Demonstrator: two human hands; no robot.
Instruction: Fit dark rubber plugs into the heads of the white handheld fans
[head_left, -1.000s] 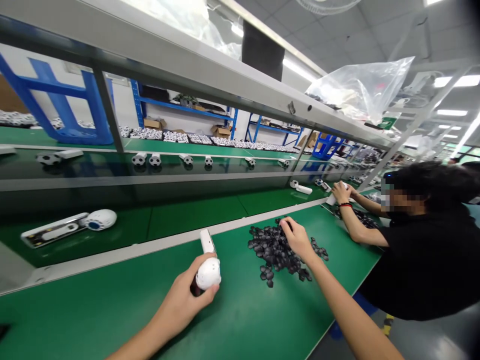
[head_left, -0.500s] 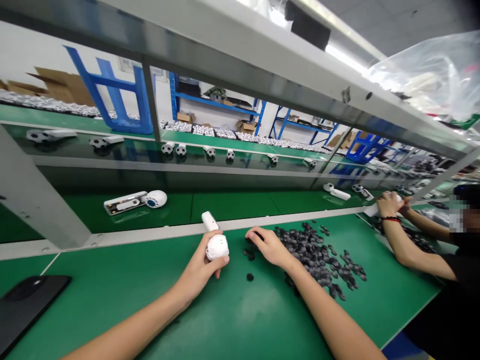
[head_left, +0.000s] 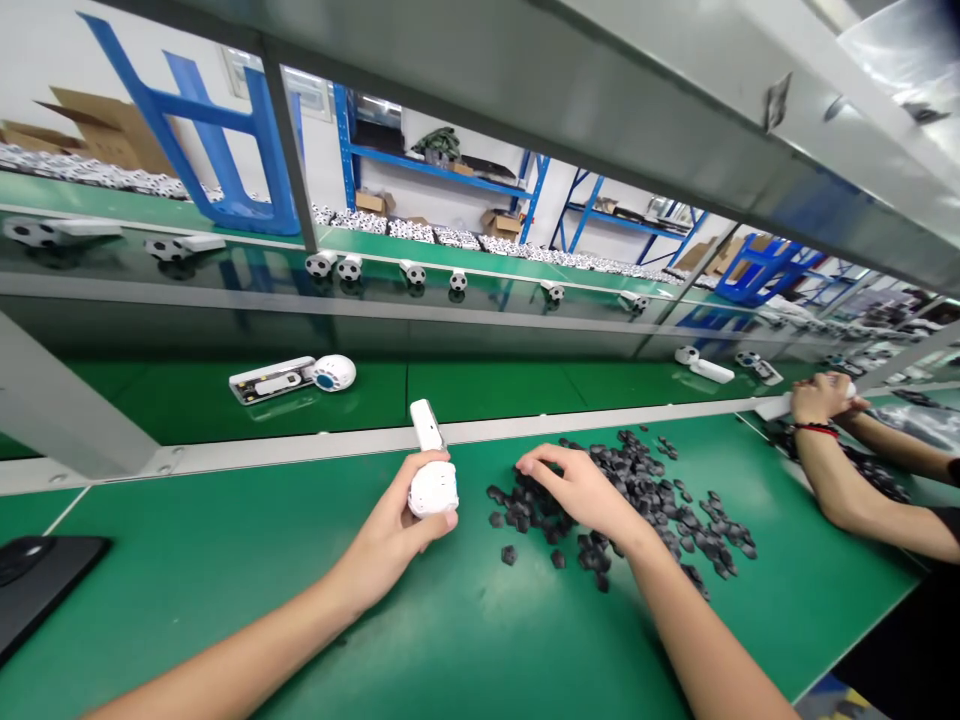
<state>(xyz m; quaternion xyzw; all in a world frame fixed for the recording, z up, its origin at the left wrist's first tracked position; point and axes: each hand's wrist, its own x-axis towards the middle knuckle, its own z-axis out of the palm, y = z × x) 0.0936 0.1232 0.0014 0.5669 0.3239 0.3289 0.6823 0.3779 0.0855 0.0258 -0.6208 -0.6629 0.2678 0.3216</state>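
Note:
My left hand (head_left: pixel 397 520) is closed around the round head of a white ball-headed device (head_left: pixel 433 490), whose flat handle (head_left: pixel 426 424) points away from me over the metal rail. Small openings show in the white ball. Over the near left part of a heap of small black pentagon pieces (head_left: pixel 634 470) is my right hand (head_left: pixel 574 490), its thumb and fingers bent together at the tips. Whether a piece is between those fingertips is hidden. A few single black pieces (head_left: pixel 509 555) lie on the green tabletop between my hands.
On the green conveyor lies another white device (head_left: pixel 292 378) with its handle uncovered. Farther right are more devices (head_left: pixel 703 365). A co-worker's hands (head_left: pixel 825 400) work at the right. A black tray (head_left: pixel 52 590) sits at the left edge, and a metal beam (head_left: pixel 525 110) crosses overhead.
My right hand has moved a little right over the black pieces, and more of them now lie spread on its left side. My left hand keeps hold of the white device. The view has shifted.

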